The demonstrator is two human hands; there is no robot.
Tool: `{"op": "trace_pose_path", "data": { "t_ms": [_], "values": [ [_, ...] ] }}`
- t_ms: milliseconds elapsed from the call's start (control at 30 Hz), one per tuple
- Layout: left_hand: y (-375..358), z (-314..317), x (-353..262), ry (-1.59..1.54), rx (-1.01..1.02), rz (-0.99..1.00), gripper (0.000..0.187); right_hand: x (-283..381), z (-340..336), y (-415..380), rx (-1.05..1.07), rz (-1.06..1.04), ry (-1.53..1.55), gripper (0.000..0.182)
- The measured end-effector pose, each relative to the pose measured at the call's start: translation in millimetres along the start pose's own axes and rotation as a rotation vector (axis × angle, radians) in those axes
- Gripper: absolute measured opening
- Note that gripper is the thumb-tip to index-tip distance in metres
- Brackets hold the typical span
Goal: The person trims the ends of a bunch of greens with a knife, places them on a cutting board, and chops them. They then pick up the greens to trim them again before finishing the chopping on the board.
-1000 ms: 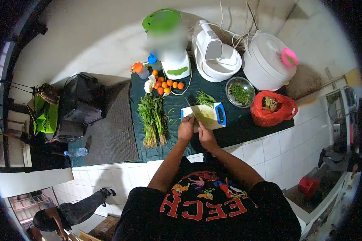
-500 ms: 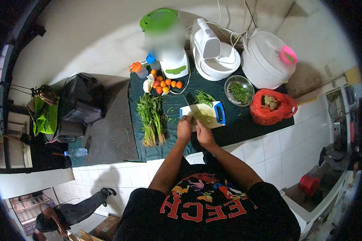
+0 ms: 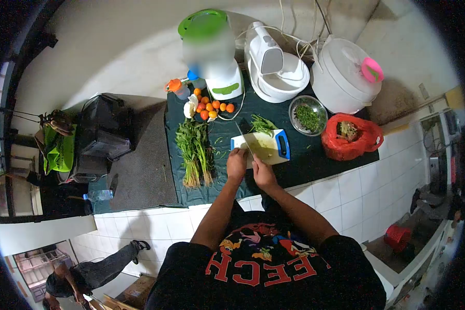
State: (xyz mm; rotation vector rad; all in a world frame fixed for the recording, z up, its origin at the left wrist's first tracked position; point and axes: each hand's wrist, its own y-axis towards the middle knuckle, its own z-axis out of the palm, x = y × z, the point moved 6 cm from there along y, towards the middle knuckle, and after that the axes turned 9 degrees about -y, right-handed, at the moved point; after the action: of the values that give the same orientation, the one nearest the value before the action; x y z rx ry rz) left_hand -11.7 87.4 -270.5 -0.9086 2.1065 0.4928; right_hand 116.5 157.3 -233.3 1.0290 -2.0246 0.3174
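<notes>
My right hand (image 3: 264, 174) is closed on the handle of a knife (image 3: 244, 138), whose blade points up and left over the cutting board (image 3: 280, 156). Beside it, at the board's left edge, my left hand (image 3: 236, 164) has its fingers pressed together; what they hold is hidden. Cut green stalks (image 3: 263, 125) lie across the top edge of the blue-and-white board. Left of the board are bunches of leafy greens with roots (image 3: 191, 150). Chopped greens (image 3: 307, 119) fill part of a metal bowl (image 3: 293, 127) to the right.
Tomatoes (image 3: 208, 107), a blender (image 3: 225, 85) and a white mixer (image 3: 271, 59) stand behind. A red plastic bag (image 3: 341, 150) and a large white lidded container (image 3: 341, 77) are at the right. Another person (image 3: 95, 268) is at the lower left, and a bottle (image 3: 99, 196) lies at the left.
The knife blade has tilted slightly between the frames, while both hands stay nearly in place. The other person at the lower left has shifted a little.
</notes>
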Motion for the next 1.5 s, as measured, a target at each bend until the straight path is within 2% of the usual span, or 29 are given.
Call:
{"op": "trace_pose_path", "data": {
  "t_ms": [33, 100, 233, 300, 433, 500, 633, 733, 800, 900, 1033, 1133, 1200, 1333, 1400, 1500],
  "values": [
    [-1, -1, 1, 0.000, 0.000, 0.000, 0.017, 4, -2, -2, 0.000, 0.000, 0.000, 0.037],
    [0, 0, 1, -0.024, -0.016, 0.012, 0.017, -7, 6, -10, 0.193, 0.175, -0.026, 0.036],
    [2, 1, 0, 0.005, 0.020, 0.055, 0.017, -18, 15, -14, 0.185, 0.191, -0.089, 0.036],
    [2, -2, 0, -0.014, -0.002, 0.045, 0.017, -9, 11, -8, 0.023, 0.032, -0.056, 0.036],
    [2, -6, 4, -0.067, 0.035, 0.038, 0.017, -5, 6, 0, 0.091, 0.105, -0.008, 0.037],
    [-2, -6, -3, 0.020, 0.047, 0.148, 0.017, -4, 6, -8, 0.154, 0.186, -0.096, 0.038],
    [-5, -6, -7, 0.090, 0.029, 0.202, 0.018, -5, 8, -18, 0.182, 0.189, -0.102, 0.037],
    [-10, -5, -4, 0.185, 0.062, 0.274, 0.020, -9, 14, -14, 0.118, 0.125, -0.134, 0.037],
    [-12, 0, -8, 0.351, 0.180, 0.386, 0.023, -2, 8, -5, -0.007, 0.006, -0.051, 0.037],
    [-23, -12, -17, 0.365, 0.102, 0.419, 0.022, 1, 3, -9, 0.043, 0.068, -0.044, 0.036],
    [-32, -18, -17, 0.308, 0.053, 0.402, 0.025, -6, 7, -19, 0.110, 0.101, -0.069, 0.036],
    [-34, -21, -16, 0.299, 0.013, 0.391, 0.031, -5, 8, -18, 0.020, 0.022, -0.034, 0.037],
    [-35, -19, -10, 0.287, 0.049, 0.349, 0.039, -9, 14, -12, 0.128, 0.102, -0.121, 0.037],
    [-42, -18, -7, 0.296, 0.018, 0.339, 0.045, -5, 9, -10, 0.061, 0.058, -0.037, 0.038],
    [-43, -18, -6, 0.278, -0.004, 0.329, 0.049, -1, 4, -13, 0.019, -0.029, -0.039, 0.037],
    [-44, -20, -8, 0.283, 0.024, 0.329, 0.050, -5, 3, -18, 0.110, 0.071, -0.049, 0.037]
  ]
}}
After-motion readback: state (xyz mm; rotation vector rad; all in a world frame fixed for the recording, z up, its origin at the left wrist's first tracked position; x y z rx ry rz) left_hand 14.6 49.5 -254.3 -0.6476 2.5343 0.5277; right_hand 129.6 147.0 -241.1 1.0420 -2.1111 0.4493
